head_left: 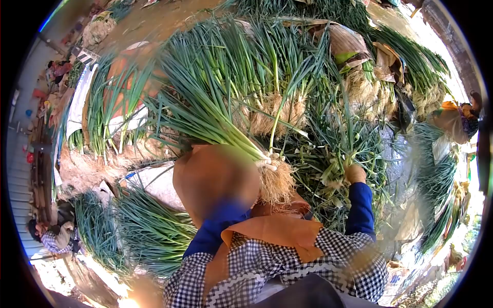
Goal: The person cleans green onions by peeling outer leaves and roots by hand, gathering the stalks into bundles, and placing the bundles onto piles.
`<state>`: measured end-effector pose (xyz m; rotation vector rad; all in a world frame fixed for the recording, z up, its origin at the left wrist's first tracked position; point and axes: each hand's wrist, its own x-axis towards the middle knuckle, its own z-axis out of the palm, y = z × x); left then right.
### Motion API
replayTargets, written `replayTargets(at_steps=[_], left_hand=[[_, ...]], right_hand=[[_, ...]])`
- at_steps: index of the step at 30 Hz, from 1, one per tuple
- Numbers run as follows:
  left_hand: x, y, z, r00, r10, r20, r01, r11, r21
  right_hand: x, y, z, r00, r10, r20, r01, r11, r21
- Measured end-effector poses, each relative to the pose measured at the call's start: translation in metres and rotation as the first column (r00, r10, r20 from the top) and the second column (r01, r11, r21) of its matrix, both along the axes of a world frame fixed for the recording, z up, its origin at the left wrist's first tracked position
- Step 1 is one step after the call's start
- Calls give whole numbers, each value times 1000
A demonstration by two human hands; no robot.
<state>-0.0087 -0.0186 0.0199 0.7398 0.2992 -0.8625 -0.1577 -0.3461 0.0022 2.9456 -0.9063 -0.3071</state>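
A bunch of green onions (226, 131) lies slanted over my lap, its pale bulbs (267, 161) and shaggy roots (276, 184) towards me. My left forearm in a blue sleeve (218, 226) reaches towards the bunch, but a blurred patch hides that hand and its fingers. On the right, my right hand (354, 173) is closed on some green onion leaves (336, 167) above a heap of loose leaves and trimmings (323, 200). Whether a whole stalk is among them I cannot make out.
Rows of green onions (277, 66) stand in front, roots facing me. More bundles lie to the left (154, 226) and far right (436, 185). Other people sit at the left edge (56, 238) and right edge (459, 120). Sacking (349, 43) covers some bundles.
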Motion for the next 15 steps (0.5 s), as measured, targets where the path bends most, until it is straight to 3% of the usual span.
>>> replayTargets(at_steps=[2, 3, 4, 5, 6, 7, 9, 11, 13, 14, 15], left_hand=[[1, 2, 1, 1000, 4, 2, -4, 1000, -19], [2, 3, 2, 1000, 6, 0, -6, 1000, -27], [1, 4, 2, 1000, 7, -5, -8, 999, -34], [2, 7, 4, 1000, 15, -6, -15, 999, -40], [3, 7, 5, 1000, 20, -5, -20, 999, -43], [3, 8, 6, 1000, 22, -3, -22, 999, -46], [4, 11, 7, 1000, 19, 18, -18, 998, -53], [6, 18, 0, 999, 8, 38, -5, 998, -68], [8, 23, -16, 996, -28, 87, 35, 997, -75], [7, 22, -15, 996, -25, 87, 31, 997, -71], [7, 24, -11, 996, -22, 82, 28, 996, -79]], right_hand=[[18, 9, 32, 952, -74, -297, 108, 989, 99], [51, 32, 57, 968, -88, -235, 158, 943, 294], [67, 67, 76, 961, -123, 247, -9, 882, 471], [88, 90, 64, 860, -247, 447, -183, 669, 720], [110, 112, 60, 832, -180, 524, -376, 512, 772], [128, 133, 57, 782, -132, 609, -547, 321, 773], [150, 164, 56, 901, 54, 429, -427, 275, 861], [153, 180, 70, 833, 358, 421, -540, 692, 479], [138, 177, 73, 547, 510, 664, -775, 609, 170], [125, 171, 89, 469, 458, 755, -825, 532, 190], [108, 154, 95, 586, 258, 768, -790, 394, 471]])
